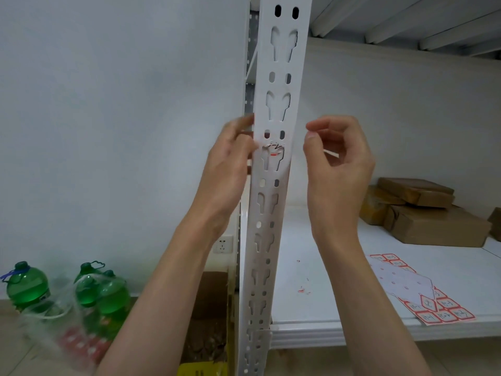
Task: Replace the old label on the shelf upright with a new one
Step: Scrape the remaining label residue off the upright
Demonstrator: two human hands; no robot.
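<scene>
head view looks straight at the white slotted shelf upright (273, 185), with both hands raised to it at about the same height. what is left of the old label (273, 147) is a torn scrap of white paper with red and black marks, stuck to the face of the upright over one keyhole slot. the left hand (227, 169) is at the upright's left edge, fingertips curled against it beside the scrap; motion blur hides whether it pinches paper or only the metal. the right hand (336, 158) hovers just right of the upright, thumb and forefinger pinched together, maybe on a tiny peeled bit, too small to tell.

my reading: the peeling step is under way and unfinished. the next move calls for getting a nail under the torn edge and lifting the remainder clean off before any new label goes on.

the label sheet (417, 291), red-bordered with several already gone, lies on the white shelf board (339, 267) to the right, near small red paper crumbs (302, 290). brown parcels (423, 210) sit further back. green bottles (27, 286) stand on the floor at left. nothing blocks the upright; the slots make the scrap tear easily.
</scene>
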